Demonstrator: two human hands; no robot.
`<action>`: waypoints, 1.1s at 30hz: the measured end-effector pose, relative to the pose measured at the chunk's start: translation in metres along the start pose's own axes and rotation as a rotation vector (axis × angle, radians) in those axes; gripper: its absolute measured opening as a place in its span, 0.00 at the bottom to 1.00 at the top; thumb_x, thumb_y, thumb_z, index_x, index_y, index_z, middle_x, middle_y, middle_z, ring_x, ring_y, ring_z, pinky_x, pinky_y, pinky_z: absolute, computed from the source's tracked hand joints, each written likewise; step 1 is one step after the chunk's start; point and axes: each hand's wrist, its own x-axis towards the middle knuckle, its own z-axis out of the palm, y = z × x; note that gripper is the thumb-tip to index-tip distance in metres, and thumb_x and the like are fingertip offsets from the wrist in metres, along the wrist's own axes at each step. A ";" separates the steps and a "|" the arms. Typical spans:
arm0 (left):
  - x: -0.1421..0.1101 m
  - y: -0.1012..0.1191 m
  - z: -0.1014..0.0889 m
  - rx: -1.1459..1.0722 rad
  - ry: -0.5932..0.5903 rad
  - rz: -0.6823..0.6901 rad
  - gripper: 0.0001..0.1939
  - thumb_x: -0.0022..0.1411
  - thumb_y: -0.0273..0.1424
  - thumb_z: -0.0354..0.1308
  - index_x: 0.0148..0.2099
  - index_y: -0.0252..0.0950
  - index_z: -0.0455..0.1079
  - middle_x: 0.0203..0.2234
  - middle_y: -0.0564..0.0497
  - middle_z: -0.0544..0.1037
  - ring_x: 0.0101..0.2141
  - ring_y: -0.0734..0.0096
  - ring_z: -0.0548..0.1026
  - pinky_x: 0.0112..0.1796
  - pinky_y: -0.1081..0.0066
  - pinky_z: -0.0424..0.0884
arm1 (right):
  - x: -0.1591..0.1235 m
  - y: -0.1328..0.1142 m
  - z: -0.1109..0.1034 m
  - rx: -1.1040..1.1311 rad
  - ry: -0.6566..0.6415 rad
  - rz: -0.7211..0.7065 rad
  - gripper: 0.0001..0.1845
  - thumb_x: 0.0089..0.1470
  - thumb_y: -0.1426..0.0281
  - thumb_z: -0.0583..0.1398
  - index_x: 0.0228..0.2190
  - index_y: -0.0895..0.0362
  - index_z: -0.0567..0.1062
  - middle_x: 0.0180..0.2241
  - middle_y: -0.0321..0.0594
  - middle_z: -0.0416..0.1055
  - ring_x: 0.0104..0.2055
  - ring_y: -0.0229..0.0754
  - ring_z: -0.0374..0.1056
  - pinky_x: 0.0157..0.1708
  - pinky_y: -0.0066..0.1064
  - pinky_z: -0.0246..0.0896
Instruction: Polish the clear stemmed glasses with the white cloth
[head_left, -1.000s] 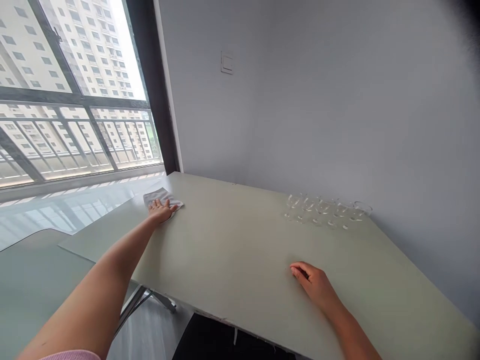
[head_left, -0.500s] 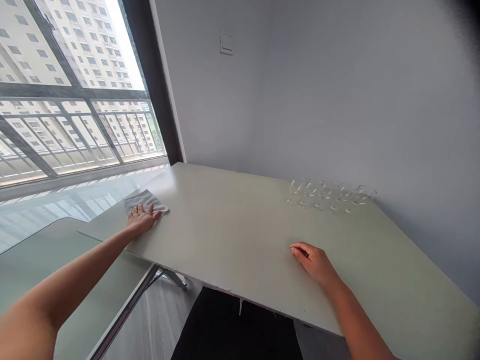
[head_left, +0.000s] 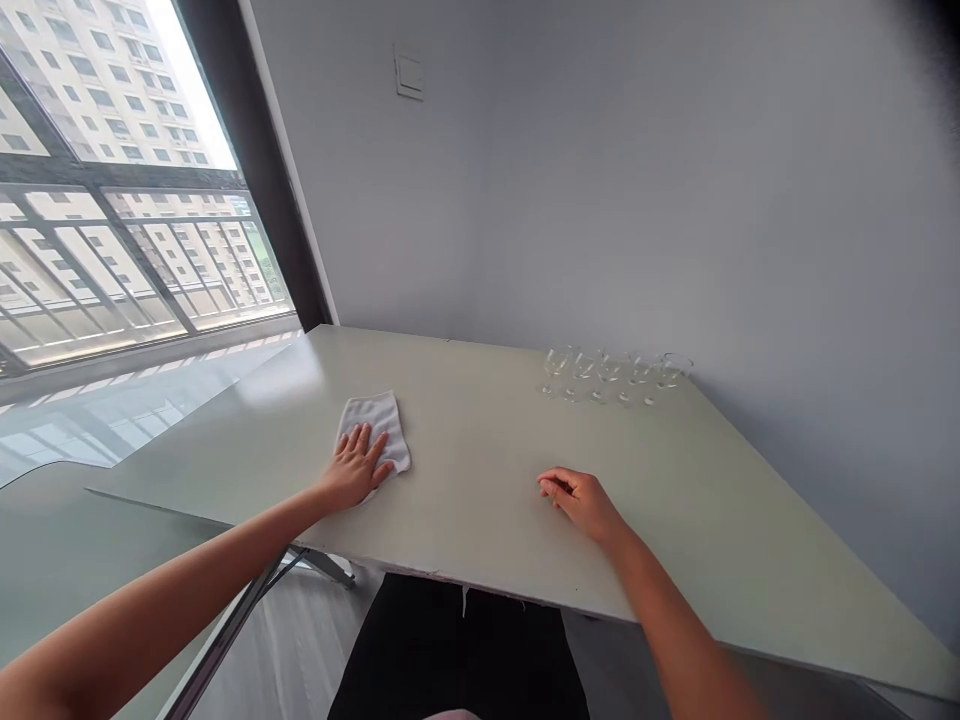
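My left hand (head_left: 357, 468) lies flat with its fingers spread on a white cloth (head_left: 380, 413), pressing it against the pale table (head_left: 465, 490). The palm and fingers cover the cloth's near left part. My right hand (head_left: 583, 500) rests on the table to the right, its fingers loosely curled in towards the thumb. Nothing shows between them. Beyond that hand, near the wall, stand several clear stemmed glasses (head_left: 608, 368) in a close group.
A lower glass-topped surface (head_left: 45, 540) adjoins the table at the left, with a window (head_left: 142, 240) behind it. Grey walls (head_left: 660, 180) border the table's back and right sides. A light switch (head_left: 409, 75) is on the wall.
My left hand has slid the cloth rightwards across the table, away from its left edge. The view has turned slightly left and down; my right hand stays curled on the table.
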 end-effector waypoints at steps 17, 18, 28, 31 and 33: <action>0.049 0.202 0.020 -1.286 0.346 -0.063 0.20 0.51 0.22 0.44 0.47 0.40 0.59 0.48 0.49 0.65 0.51 0.71 0.63 0.51 0.66 0.59 | 0.028 -0.010 0.063 -0.604 -0.016 -0.295 0.31 0.56 0.59 0.47 0.56 0.63 0.53 0.59 0.51 0.45 0.62 0.50 0.37 0.57 0.46 0.36; 0.050 0.202 0.019 -1.285 0.351 -0.075 0.19 0.51 0.23 0.45 0.47 0.40 0.59 0.48 0.49 0.65 0.50 0.70 0.63 0.51 0.66 0.59 | 0.030 -0.006 0.058 -0.637 -0.041 -0.297 0.31 0.56 0.58 0.46 0.57 0.63 0.52 0.60 0.50 0.44 0.62 0.50 0.36 0.58 0.46 0.34; 0.042 0.199 0.009 -1.315 0.235 -0.117 0.15 0.54 0.29 0.46 0.46 0.41 0.58 0.45 0.47 0.67 0.43 0.69 0.68 0.42 0.66 0.65 | 0.038 0.073 -0.069 -0.894 0.030 0.248 0.32 0.58 0.55 0.38 0.58 0.58 0.48 0.62 0.41 0.38 0.63 0.43 0.33 0.58 0.36 0.31; 0.041 0.198 0.008 -1.313 0.206 -0.135 0.17 0.54 0.30 0.46 0.47 0.42 0.57 0.45 0.47 0.67 0.39 0.69 0.69 0.38 0.67 0.66 | 0.017 0.095 -0.108 -0.944 0.125 0.436 0.30 0.59 0.59 0.39 0.58 0.63 0.50 0.61 0.48 0.40 0.62 0.47 0.36 0.57 0.38 0.35; 0.041 0.198 0.007 -1.304 0.191 -0.142 0.17 0.53 0.30 0.46 0.47 0.41 0.58 0.44 0.47 0.67 0.36 0.70 0.70 0.37 0.67 0.66 | 0.001 0.102 -0.126 -0.968 0.183 0.541 0.30 0.59 0.61 0.38 0.57 0.67 0.52 0.60 0.55 0.43 0.61 0.51 0.40 0.55 0.41 0.39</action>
